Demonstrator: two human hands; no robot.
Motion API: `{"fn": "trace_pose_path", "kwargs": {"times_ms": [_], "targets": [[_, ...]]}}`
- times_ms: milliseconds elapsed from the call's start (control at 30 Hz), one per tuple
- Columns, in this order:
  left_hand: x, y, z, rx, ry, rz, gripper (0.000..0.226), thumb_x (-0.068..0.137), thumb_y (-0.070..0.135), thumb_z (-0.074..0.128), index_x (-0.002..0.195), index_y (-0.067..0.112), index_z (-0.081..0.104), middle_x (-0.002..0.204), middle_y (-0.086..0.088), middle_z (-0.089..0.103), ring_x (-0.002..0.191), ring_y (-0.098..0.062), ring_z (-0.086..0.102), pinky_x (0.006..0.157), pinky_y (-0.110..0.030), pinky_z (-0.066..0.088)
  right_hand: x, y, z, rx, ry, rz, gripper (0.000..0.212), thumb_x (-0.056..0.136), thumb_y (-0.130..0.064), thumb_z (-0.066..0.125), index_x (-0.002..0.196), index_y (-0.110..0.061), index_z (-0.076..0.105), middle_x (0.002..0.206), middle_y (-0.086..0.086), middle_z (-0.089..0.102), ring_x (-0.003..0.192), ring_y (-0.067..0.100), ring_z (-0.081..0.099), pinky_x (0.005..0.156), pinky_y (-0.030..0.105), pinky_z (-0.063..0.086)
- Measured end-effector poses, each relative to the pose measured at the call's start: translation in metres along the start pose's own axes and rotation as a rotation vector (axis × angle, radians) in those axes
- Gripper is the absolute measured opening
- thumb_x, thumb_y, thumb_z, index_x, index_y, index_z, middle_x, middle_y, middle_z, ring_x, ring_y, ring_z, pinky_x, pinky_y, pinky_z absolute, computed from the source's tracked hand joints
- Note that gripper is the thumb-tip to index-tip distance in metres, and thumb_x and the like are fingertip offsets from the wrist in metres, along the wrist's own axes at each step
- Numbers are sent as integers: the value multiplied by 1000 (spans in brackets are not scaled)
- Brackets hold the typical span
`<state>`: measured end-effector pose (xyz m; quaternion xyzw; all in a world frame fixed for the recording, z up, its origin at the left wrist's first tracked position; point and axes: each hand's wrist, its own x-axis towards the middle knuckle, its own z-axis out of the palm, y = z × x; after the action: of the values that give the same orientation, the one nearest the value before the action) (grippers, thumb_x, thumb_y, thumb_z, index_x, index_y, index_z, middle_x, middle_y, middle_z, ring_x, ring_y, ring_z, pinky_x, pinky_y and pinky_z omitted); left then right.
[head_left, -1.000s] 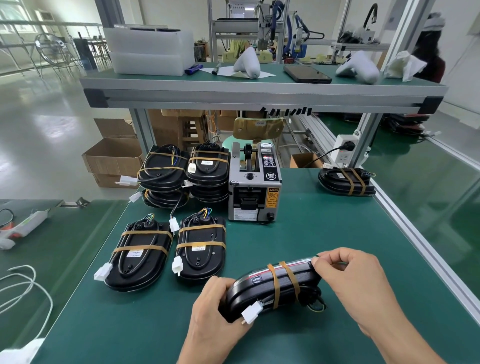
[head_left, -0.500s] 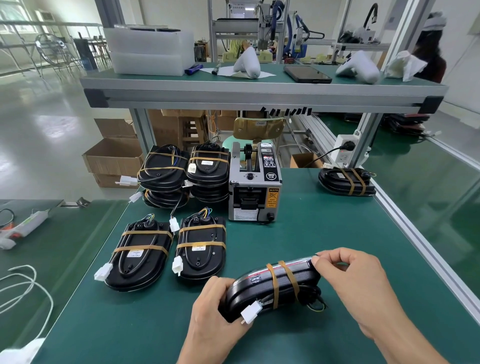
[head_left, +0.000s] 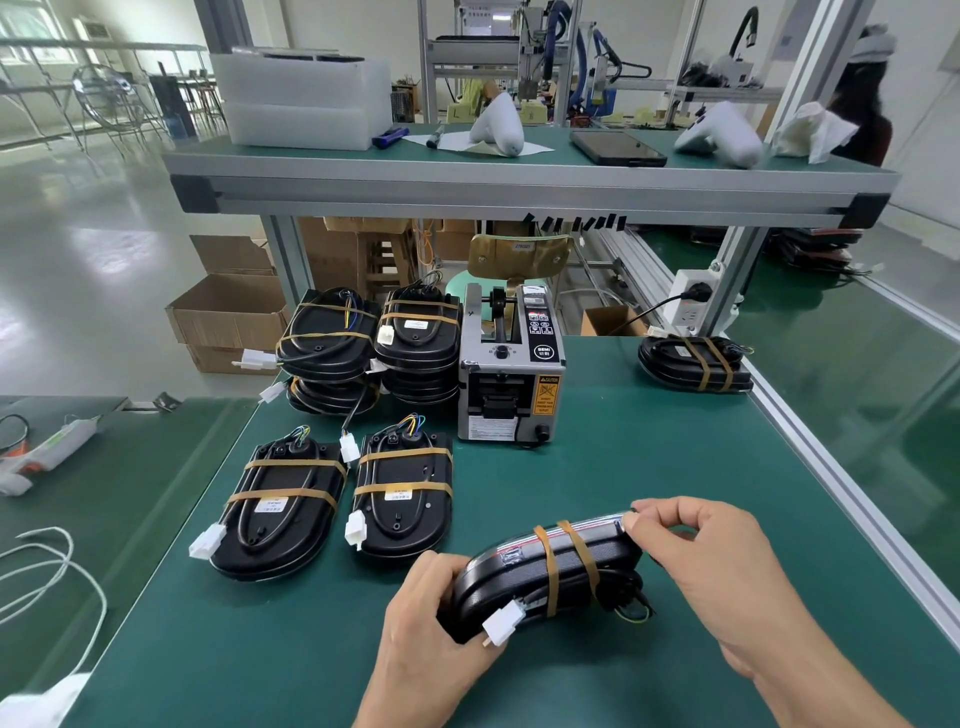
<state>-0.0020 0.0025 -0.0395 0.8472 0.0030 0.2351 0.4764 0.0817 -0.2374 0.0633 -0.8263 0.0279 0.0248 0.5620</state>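
Left hand (head_left: 421, 623) curled round unit (head_left: 509, 582) end: brace firm. Right hand (head_left: 717, 566) pinching tape (head_left: 618, 521) at rim: smooth flat, dodge bands (head_left: 551, 566).

Head camera looks forward and down (wide-angle) over the workbench (head_left: 597, 499).
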Motion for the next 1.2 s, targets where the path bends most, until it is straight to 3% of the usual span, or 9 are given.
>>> {"fn": "trace_pose_path", "kwargs": {"times_ms": [167,300,500,600,700,833,1033,1200], "targets": [[0,-1,0,-3,-6,2,33,70,46,86,94,45,62,87,10,59,74,-12,59,63,-11,42,1,2,2,-70,33,-20,15,81,-25,83,68,-28,76,92,-22,76,73,-2,69,75,24,47],[0,-1,0,-5,-3,2,34,70,46,86,94,45,62,87,10,59,74,-12,59,63,-11,42,-3,-1,3,-153,61,-51,18,80,-28,82,71,-40,73,85,-36,69,73,-5,67,69,22,45],[0,0,1,-19,-1,-1,34,69,46,86,94,45,63,87,11,60,73,-11,59,63,-10,41,-6,-3,2,-238,89,-78,18,79,-37,82,74,-49,70,77,-32,69,71,-6,65,65,22,46],[0,0,1,-23,1,-1,34,69,46,86,94,45,63,87,11,60,73,-10,59,63,-10,41,-6,-1,0,-241,96,-50,12,78,-41,82,73,-42,71,75,-31,69,73,-9,63,64,23,45],[0,-1,1,-19,2,-3,34,68,45,85,93,46,62,87,12,60,73,-9,59,63,-9,41,-3,5,-1,-229,108,-24,24,76,-47,83,74,-27,70,77,-32,68,78,-13,60,63,25,42],[0,-3,1,-5,-1,6,35,69,44,86,94,46,62,87,11,59,73,-10,59,63,-10,41,-1,10,4,-168,108,-23,22,79,-44,81,88,-29,67,85,-19,71,83,-1,65,69,24,44],[1,0,2,-22,18,-3,32,71,50,85,94,46,63,87,12,60,74,-9,60,64,-9,42,3,17,9,-118,109,-38,11,85,-39,77,85,-30,71,85,-32,69,76,-8,64,68,23,45],[1,3,5,-47,16,-17,35,69,51,87,96,44,66,87,10,62,73,-10,60,64,-10,43,4,25,8,-88,132,-38,8,90,-36,73,82,-34,73,84,-29,71,75,-5,66,71,28,47]]}}
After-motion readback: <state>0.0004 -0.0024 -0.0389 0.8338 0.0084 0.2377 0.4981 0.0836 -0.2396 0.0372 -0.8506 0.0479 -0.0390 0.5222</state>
